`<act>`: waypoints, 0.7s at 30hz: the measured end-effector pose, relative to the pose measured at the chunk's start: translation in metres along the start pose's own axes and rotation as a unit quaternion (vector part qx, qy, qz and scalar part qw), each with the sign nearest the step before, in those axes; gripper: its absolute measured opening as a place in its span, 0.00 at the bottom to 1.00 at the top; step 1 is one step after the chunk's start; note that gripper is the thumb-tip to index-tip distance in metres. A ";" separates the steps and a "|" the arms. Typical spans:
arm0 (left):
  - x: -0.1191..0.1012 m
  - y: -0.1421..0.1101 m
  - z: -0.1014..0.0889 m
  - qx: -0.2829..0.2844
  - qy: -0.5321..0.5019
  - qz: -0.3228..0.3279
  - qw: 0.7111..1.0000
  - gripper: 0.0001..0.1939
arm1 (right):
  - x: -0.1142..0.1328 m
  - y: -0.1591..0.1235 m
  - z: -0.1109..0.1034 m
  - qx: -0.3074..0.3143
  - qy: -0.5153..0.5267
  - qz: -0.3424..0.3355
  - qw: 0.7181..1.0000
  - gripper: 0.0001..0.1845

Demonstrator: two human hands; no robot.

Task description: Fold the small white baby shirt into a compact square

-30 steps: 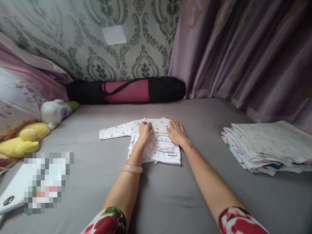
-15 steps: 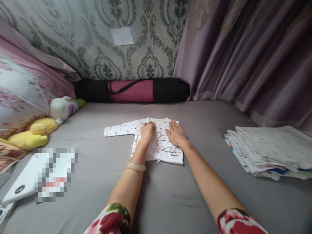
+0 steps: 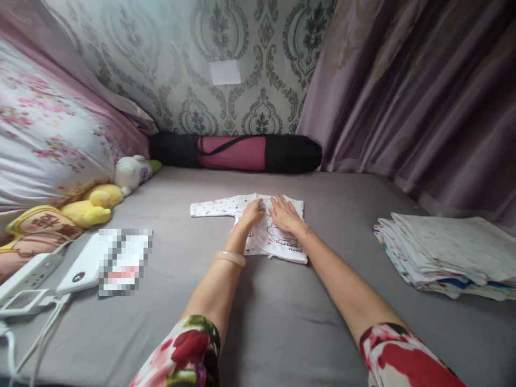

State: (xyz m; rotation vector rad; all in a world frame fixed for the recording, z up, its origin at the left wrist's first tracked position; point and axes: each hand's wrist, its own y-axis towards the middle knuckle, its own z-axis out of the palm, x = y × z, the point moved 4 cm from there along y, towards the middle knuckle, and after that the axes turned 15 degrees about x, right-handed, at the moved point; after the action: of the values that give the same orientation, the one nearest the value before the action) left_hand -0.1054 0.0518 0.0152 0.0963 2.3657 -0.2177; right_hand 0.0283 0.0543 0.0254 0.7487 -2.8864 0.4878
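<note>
Plainly, head view: a small white garment [image 3: 262,239] lay on a grey bed [image 3: 290,333], with the person's left hand [image 3: 253,212] and right hand [image 3: 285,215] both upon it.
White garment: it was spread near the middle of the bed, neckline to the far side and hem to the near side, a line-drawn figure and lettering on its front.
Spotted sleeve [image 3: 215,207]: it stretched straight out to the left; no matching one showed on the right, and whether it was tucked under could not be told.
Left-hand fingers: they were bent and close together on the upper middle of the cloth; whether they pinched it could not be told.
Right-hand fingers: they lay long and slightly spread, palm down on the right of the chest, gripping nothing.
Cloth feel: it looked light, soft and limp, hardly fragile but apt to wrinkle if dragged; shoulder seams, side edges and hem seemed the best holds, with one palm pinning the rest.
Right side: a stack of folded cloths [image 3: 447,250] sat well apart from the garment.
Far side: a black-and-red roll bag [image 3: 231,152] lay along the wall.
Left side: a floral pillow [image 3: 48,123], a yellow plush toy [image 3: 99,207] and a power strip [image 3: 34,274] showed there.
</note>
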 end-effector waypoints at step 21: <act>0.040 -0.026 -0.043 -0.116 -0.173 0.015 0.978 0.16 | 0.031 0.020 0.003 0.024 0.005 0.004 1.000 0.30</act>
State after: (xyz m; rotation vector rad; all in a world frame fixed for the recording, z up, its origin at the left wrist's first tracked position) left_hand -0.1665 0.0345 0.0210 -0.0170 2.0233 0.0561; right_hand -0.0084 0.0560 0.0230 0.7410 -2.8788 0.5611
